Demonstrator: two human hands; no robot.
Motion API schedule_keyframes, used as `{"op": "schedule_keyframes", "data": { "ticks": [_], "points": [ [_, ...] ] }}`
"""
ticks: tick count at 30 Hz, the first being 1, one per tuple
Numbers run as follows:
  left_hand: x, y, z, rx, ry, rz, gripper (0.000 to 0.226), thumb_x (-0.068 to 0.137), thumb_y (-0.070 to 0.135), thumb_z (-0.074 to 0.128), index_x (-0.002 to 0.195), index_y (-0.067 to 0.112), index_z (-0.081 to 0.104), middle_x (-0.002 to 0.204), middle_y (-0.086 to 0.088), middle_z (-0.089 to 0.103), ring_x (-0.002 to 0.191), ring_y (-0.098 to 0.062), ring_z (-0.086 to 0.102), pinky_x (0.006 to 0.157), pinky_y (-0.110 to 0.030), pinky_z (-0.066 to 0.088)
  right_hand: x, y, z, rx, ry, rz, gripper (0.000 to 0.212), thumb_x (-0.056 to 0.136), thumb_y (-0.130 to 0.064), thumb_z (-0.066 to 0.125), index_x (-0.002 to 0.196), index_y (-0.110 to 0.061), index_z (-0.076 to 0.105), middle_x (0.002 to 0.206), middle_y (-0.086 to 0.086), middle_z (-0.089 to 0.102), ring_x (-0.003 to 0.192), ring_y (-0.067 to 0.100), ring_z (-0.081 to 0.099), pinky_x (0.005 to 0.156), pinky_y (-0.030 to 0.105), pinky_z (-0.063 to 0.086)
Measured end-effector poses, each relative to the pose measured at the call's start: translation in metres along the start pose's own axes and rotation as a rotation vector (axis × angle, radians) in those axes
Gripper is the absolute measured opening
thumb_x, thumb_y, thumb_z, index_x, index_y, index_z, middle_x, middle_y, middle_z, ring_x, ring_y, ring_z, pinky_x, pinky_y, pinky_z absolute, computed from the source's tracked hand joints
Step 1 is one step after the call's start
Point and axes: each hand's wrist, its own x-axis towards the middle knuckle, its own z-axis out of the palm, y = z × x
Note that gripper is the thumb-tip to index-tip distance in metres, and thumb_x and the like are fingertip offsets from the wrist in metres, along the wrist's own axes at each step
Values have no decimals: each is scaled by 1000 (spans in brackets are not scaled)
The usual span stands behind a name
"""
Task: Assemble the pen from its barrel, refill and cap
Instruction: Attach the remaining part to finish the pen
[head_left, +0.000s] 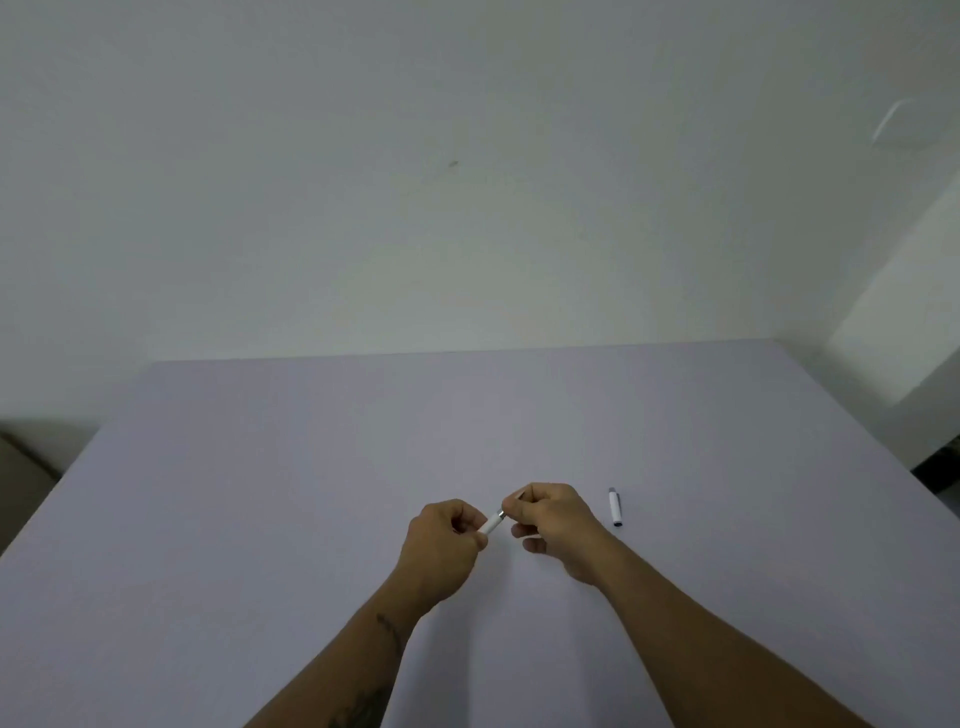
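Both hands are closed around the pen parts above the table: the left hand (447, 540) wraps its fingers around the white barrel (491, 522), and the right hand (553, 519) pinches, with fingertips pressed together, a slim part at the barrel's metal-ringed end. That pinched part is mostly hidden by the fingers, so whether it is the refill or a tip piece cannot be told. The barrel lies tilted, its free end pointing up and toward the right hand, held a little above the surface.

The table (311, 467) is a broad, pale lilac surface that fills the lower half of the head view, set against a plain whitish wall (363, 182) carrying a small brownish mark. Two bare forearms reach in from the bottom edge; the left one shows dark tattoo marks.

The cap (615, 507), white with a dark end and a grey tip, lies flat on the table just to the right of the right hand, apart from it and pointing roughly away from the person.
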Motion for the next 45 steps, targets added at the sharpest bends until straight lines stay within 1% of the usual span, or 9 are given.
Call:
{"op": "schedule_keyframes", "data": {
  "ticks": [5,8,14,19,26,28,32,37,45],
  "points": [
    [0,-1,10,-131,-24,-81,8,84,5,63,81,10,69,68,-4,62,60,-18,56,58,-30,50,10,5,-54,-57,26,73,32,84,-9,70,114,-19,69,88,6,70,74,15,68,60,25,53],
    [4,1,20,-169,-45,-119,8,84,2,63,80,7,67,69,-9,64,61,-21,59,60,-33,53,22,19,-96,-129,217,117,31,83,-1,65,112,-12,70,79,9,68,60,14,63,52,24,49],
    [10,6,45,-148,-31,-195,7,85,2,62,81,7,67,73,-9,66,65,-22,60,63,-35,53,51,52,-155,-395,324,156,27,82,-4,57,104,6,69,79,11,64,74,26,60,66,33,46],
    [15,13,62,-115,15,-242,7,85,3,62,82,6,67,74,-10,66,68,-22,60,65,-36,53,78,56,-155,-612,277,118,29,88,-24,57,62,-13,54,68,7,60,72,29,57,64,31,42],
    [15,23,75,-93,65,-297,8,87,5,61,86,8,68,80,-12,68,70,-22,60,64,-34,52,103,60,-142,-838,249,95,21,84,-25,59,98,-10,55,96,8,63,80,29,59,63,28,39],
    [14,25,77,-93,81,-309,8,87,5,61,86,8,68,81,-12,68,71,-22,60,64,-34,52,106,59,-143,-848,223,97,14,81,-20,60,92,-12,58,96,7,65,80,27,63,57,23,38],
    [13,27,85,-95,98,-325,9,86,5,60,85,9,68,78,-10,67,68,-20,59,62,-32,51,109,45,-141,-557,145,78,26,85,-26,60,63,-13,57,69,4,70,56,18,61,50,23,42],
    [15,33,97,-82,101,-329,9,86,6,61,85,12,68,74,-6,65,63,-16,57,56,-27,49,94,9,-122,197,-114,63,13,82,-7,66,70,-6,71,73,11,74,60,17,65,53,27,52],
    [15,45,102,-63,105,-311,11,86,9,62,88,16,71,75,-6,66,66,-18,57,59,-29,48,82,2,-114,179,-130,38,8,88,-7,64,83,-6,70,80,9,76,67,16,66,60,27,56]
  ]
}}
